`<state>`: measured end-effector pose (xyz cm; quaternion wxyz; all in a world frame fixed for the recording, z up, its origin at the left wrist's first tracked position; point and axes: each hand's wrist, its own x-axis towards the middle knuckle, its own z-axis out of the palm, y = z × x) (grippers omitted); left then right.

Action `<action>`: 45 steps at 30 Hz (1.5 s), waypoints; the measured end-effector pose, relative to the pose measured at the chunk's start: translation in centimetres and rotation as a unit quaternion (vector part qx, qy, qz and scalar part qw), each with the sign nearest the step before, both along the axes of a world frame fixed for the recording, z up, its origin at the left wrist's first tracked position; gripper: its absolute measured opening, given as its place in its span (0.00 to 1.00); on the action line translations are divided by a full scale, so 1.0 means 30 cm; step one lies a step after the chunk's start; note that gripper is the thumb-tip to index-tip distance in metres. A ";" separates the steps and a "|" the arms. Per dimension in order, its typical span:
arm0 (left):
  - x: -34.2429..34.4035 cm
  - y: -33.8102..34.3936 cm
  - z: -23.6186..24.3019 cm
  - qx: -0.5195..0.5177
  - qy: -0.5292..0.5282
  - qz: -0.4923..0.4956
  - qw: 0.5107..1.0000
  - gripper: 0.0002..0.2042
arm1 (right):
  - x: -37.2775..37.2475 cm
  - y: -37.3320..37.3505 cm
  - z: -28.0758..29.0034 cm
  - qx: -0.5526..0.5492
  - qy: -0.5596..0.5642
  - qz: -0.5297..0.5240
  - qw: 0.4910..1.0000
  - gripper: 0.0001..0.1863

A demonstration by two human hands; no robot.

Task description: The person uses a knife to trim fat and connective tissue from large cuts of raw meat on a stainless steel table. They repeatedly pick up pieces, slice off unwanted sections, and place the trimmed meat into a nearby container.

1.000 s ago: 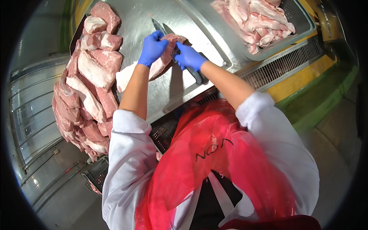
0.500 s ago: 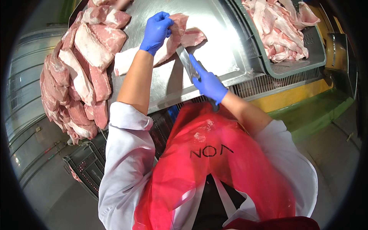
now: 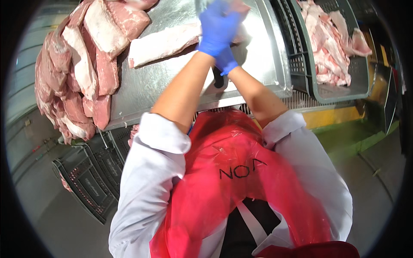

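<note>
Both of my hands wear blue gloves and are crowded together over the far part of the metal work table (image 3: 172,90). My left hand (image 3: 219,28) is blurred and closed on the far end of a slab of meat (image 3: 165,44); a pink edge shows beyond its fingers. Partly hidden under it, my right hand (image 3: 226,62) grips a knife, whose black handle (image 3: 220,79) sticks out toward me. A greyish, blade-like patch shows at the top edge, smeared. The slab's pale near end lies flat on the metal, to the left of my hands.
A heap of meat cuts (image 3: 81,77) covers the table's left side and hangs over its edge. On the right, a grey crate (image 3: 344,96) holds pale trimmings (image 3: 325,47). Dark perforated crates (image 3: 92,172) stand low at the left. A raised metal rim (image 3: 279,51) borders the table's right side.
My left hand has swung right and away from me, now overlapping my right hand. My right hand moved slightly up with the knife. The view has shifted a little.
</note>
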<state>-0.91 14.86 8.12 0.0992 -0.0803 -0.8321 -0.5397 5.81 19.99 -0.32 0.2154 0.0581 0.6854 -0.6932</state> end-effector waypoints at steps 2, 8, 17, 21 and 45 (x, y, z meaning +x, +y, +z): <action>0.062 0.090 -0.014 0.065 0.115 0.036 0.991 0.07 | 0.095 -0.013 -0.217 -0.133 -0.032 -0.039 0.990 0.17; 0.182 0.139 0.022 0.102 0.101 0.040 0.989 0.04 | -0.015 -0.057 -0.129 0.155 -0.036 0.043 0.986 0.37; 0.213 0.124 0.059 0.161 0.134 0.045 0.977 0.05 | 0.106 -0.154 0.016 0.131 0.077 -0.002 0.988 0.38; 0.200 0.103 0.090 0.163 0.157 0.032 0.973 0.05 | 0.136 -0.216 0.071 0.104 0.003 0.022 0.994 0.42; 0.380 -0.042 0.374 0.251 0.153 -0.069 0.953 0.11 | 0.224 -0.672 0.116 0.054 -0.018 0.001 0.998 0.41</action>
